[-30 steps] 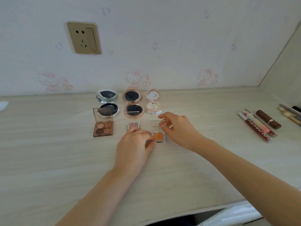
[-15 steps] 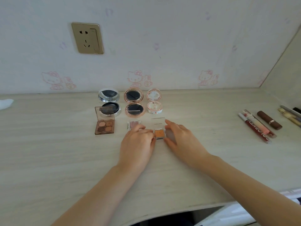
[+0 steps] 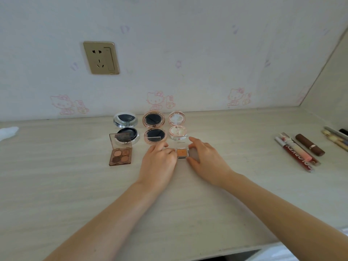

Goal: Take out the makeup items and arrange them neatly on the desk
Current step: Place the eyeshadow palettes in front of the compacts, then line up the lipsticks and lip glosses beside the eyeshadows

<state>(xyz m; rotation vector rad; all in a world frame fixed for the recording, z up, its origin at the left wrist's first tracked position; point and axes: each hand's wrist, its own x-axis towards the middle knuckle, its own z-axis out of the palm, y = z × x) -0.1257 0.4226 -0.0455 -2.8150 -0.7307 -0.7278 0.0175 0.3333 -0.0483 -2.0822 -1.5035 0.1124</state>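
Note:
A small orange eyeshadow case (image 3: 182, 153) lies on the desk (image 3: 75, 185) with its clear lid flipped up. My left hand (image 3: 158, 162) has curled fingers against the case's left side. My right hand (image 3: 207, 159) holds its right side between forefinger and thumb. Behind them three round compacts stand open in a row: silver (image 3: 125, 127), rose-gold (image 3: 154, 129) and pale pink (image 3: 177, 127). A brown four-pan eyeshadow palette (image 3: 120, 153) lies open to the left. The small pink eyeshadow is hidden under my left hand.
Lip gloss tubes (image 3: 293, 155), a brown lipstick (image 3: 309, 146) and several pencils (image 3: 335, 136) lie at the right by the side wall. A white scrap (image 3: 8, 131) sits at the far left. The back wall carries a socket (image 3: 101, 57).
My right hand came down from the clear lid to the case's right side. My left hand slid forward and now covers the small pink eyeshadow. The orange case moved slightly back.

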